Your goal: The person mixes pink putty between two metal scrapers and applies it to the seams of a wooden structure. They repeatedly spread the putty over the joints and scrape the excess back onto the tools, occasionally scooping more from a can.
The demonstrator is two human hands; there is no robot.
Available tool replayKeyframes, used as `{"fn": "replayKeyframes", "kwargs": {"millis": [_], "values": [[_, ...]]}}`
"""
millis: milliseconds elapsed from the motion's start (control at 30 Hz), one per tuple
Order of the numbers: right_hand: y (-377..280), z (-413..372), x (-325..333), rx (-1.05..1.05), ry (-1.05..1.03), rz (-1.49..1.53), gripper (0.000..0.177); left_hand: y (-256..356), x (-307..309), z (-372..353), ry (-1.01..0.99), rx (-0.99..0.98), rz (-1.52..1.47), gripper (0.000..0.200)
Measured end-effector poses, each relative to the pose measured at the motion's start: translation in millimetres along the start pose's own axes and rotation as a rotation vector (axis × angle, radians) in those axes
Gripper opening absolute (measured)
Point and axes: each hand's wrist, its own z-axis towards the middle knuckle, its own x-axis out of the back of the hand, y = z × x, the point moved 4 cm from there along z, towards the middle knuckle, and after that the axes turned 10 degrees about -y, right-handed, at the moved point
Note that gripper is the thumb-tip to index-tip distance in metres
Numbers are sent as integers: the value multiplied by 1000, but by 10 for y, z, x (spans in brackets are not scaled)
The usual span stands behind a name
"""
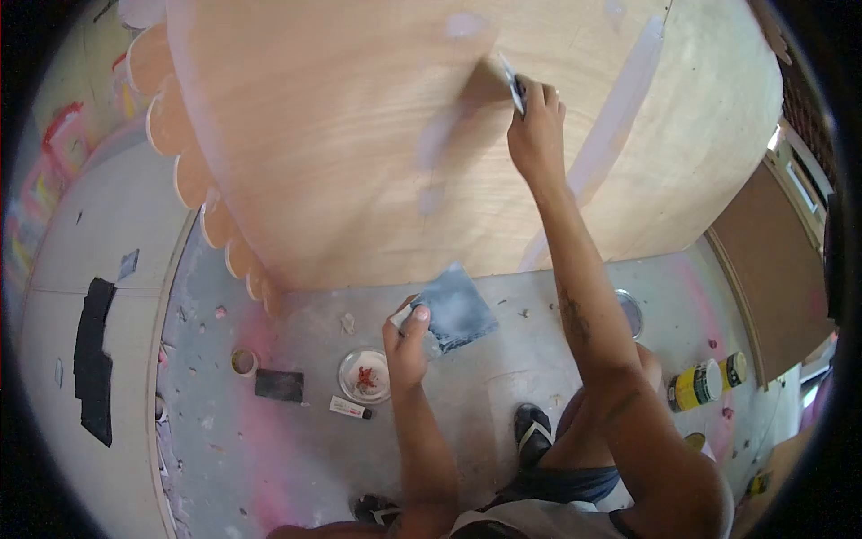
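My right hand (539, 135) is raised against a large plywood panel (332, 126), fingers closed round a putty knife (513, 83) whose thin blade is seen nearly edge-on near the wood. Pale lilac filler patches (433, 139) and a long filler stripe (620, 112) mark the panel. Lower down, my left hand (409, 346) grips a square blue-grey plate (460, 304) with a whitish smear across its face. The thumb presses on the plate's left corner, where a small pale piece also shows; the other fingers are mostly hidden.
Scalloped trim (171, 117) runs down the panel's left edge. On the floor lie a round dish (382, 362) with red paste, a tube (348, 408), a dark rectangular block (279, 386) and a tape roll (243, 362). Yellow-labelled cans (694, 386) stand right. A white board (135, 225) is left.
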Motion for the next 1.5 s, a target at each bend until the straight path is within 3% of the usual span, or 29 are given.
{"fn": "replayKeyframes", "kwargs": {"millis": [67, 300, 667, 733, 767, 900, 967, 1000, 1067, 1133, 1200, 1233, 1300, 1367, 1500], "values": [[1, 80, -69, -34, -2, -140, 43, -75, -6, 18, 24, 39, -11, 30], [-338, -522, -767, 40, -56, -183, 44, -216, 105, 53, -9, 46, -59, 29], [-378, -1266, -1491, 22, -230, -89, 57, -314, 235, -17, 265, 93, -157, 34], [-364, -1354, -1569, 22, -225, -116, 53, -337, 262, -24, 276, 92, -138, 40], [-347, -1394, -1597, 20, -217, -145, 49, -351, 273, -23, 283, 90, -119, 47], [-312, -1506, -1527, 13, -253, -133, 47, -350, 242, -22, 291, 38, -138, 43], [-319, -1523, -1421, -15, -464, -63, 51, -342, 199, -5, 328, 12, -252, 37], [-329, -1432, -1274, -8, -459, -67, 51, -326, 175, 5, 325, 5, -258, 37], [-221, -1165, -919, -169, -506, 31, 50, -315, 147, 15, 283, 56, -319, 34], [-91, -713, -497, 17, -130, 77, 55, -425, 210, 58, 223, 59, -364, 40], [-6, -281, -105, 63, 57, -82, 53, -465, 221, 57, 168, 69, -399, 48], [26, -114, 28, 92, 150, -145, 53, -465, 192, 64, 208, 87, -342, 40], [54, 64, 123, 58, 162, -155, 44, -480, 219, 75, 249, 104, -283, 34], [90, 48, -35, 68, 134, -159, 45, -532, 234, 93, 137, 103, -300, 34], [-137, -372, -573, 76, 25, -127, 49, -658, 295, 109, 220, 127, -287, 34]]}}
